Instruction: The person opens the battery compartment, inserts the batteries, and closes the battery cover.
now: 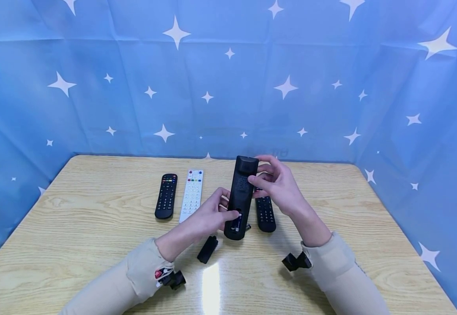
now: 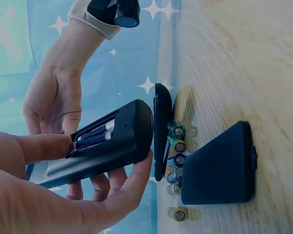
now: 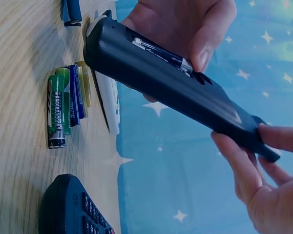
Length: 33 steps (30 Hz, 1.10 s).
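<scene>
A black remote control is held above the table in both hands, its back turned up and its battery bay uncovered. Batteries lie in the bay, dark blue with silver ends. My left hand grips the lower end, the thumb pressing at the batteries and the other fingers curled beneath. At the upper end, my right hand pinches the remote between thumb and fingers. The loose black battery cover lies on the table below the left hand. Several loose batteries, green, blue and yellow, lie beneath the remote.
A black remote and a white remote lie left of the hands on the wooden table. Another black remote lies under the right hand. A blue star-patterned curtain stands behind the table.
</scene>
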Each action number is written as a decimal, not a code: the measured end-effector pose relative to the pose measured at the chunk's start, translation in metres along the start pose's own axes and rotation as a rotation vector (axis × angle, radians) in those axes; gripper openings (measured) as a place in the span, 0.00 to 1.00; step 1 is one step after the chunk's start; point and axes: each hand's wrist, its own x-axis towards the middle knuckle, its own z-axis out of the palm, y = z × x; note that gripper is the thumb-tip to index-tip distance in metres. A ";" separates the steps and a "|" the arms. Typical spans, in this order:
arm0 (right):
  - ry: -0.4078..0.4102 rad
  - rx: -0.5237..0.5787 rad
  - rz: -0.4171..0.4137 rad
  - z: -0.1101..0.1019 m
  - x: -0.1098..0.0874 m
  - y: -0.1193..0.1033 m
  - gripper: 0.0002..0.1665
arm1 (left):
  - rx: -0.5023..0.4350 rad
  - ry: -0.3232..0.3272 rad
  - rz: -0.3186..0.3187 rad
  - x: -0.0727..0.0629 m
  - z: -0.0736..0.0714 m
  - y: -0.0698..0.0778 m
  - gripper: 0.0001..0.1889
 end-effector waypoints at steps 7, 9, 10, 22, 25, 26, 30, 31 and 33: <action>0.002 -0.023 -0.007 0.001 0.000 -0.001 0.34 | 0.010 -0.003 0.010 0.001 -0.001 -0.001 0.20; 0.008 -0.023 -0.004 0.001 0.000 -0.001 0.35 | 0.009 -0.015 0.025 0.001 0.000 -0.002 0.22; 0.010 -0.023 -0.003 0.001 0.000 -0.001 0.35 | 0.010 -0.021 0.032 0.001 0.000 -0.003 0.22; 0.013 -0.006 0.001 -0.001 0.000 0.000 0.35 | 0.079 -0.043 0.079 0.000 -0.001 -0.005 0.22; 0.014 -0.008 -0.003 -0.001 0.000 0.000 0.34 | 0.122 -0.042 0.109 -0.001 -0.001 -0.005 0.22; 0.014 -0.010 -0.002 -0.002 0.000 0.000 0.34 | 0.136 -0.040 0.118 -0.001 -0.002 -0.005 0.22; 0.011 -0.025 0.005 -0.002 0.001 0.002 0.35 | 0.180 -0.031 0.139 -0.002 -0.002 -0.006 0.22; 0.009 -0.028 0.007 -0.003 0.001 0.003 0.36 | 0.187 -0.028 0.142 -0.002 -0.002 -0.006 0.22; 0.007 -0.030 0.008 -0.003 0.001 0.004 0.36 | 0.198 -0.023 0.149 -0.002 -0.002 -0.006 0.22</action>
